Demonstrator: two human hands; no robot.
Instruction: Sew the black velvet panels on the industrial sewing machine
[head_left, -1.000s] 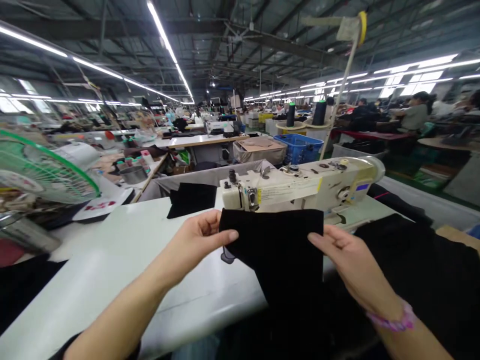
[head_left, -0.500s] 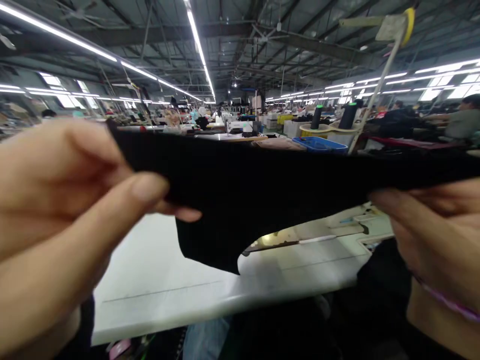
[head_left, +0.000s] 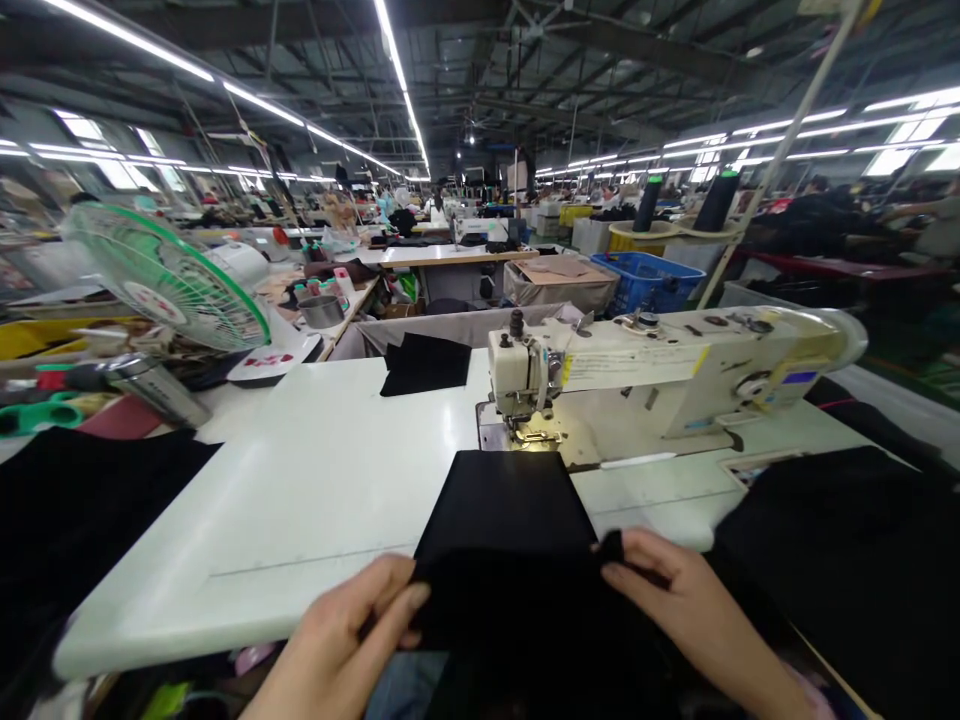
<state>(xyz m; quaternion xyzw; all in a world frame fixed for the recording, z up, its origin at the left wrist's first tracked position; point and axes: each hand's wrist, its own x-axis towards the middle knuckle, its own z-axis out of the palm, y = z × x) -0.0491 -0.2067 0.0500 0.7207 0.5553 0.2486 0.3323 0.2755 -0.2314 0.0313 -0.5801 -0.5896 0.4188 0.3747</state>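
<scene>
A black fabric piece point(head_left: 504, 510) stretches between my hands at the front edge of the white sewing table point(head_left: 322, 480). Its far end lies flat on the tabletop, just in front of the sewing machine's point(head_left: 637, 370) needle area. The left edge of the cloth is pinched by my left hand point(head_left: 352, 620), thumb against fingers. My right hand point(head_left: 675, 600) grips the opposite edge, where a small fold of cloth sticks up. Below the table edge the cloth blends into other dark material, so its lower end cannot be made out.
Black cut pieces point(head_left: 427, 362) lie at the table's far side. More black cloth hangs at the left point(head_left: 90, 500) and right point(head_left: 847, 560). A green-rimmed fan point(head_left: 169, 275) and a metal flask point(head_left: 154, 390) stand at the left. A blue basket point(head_left: 652, 285) is behind the machine.
Both hands have come down from in front of my face to the table's front edge, bringing the black fabric with them. Its far end now rests on the table; the machine is uncovered.
</scene>
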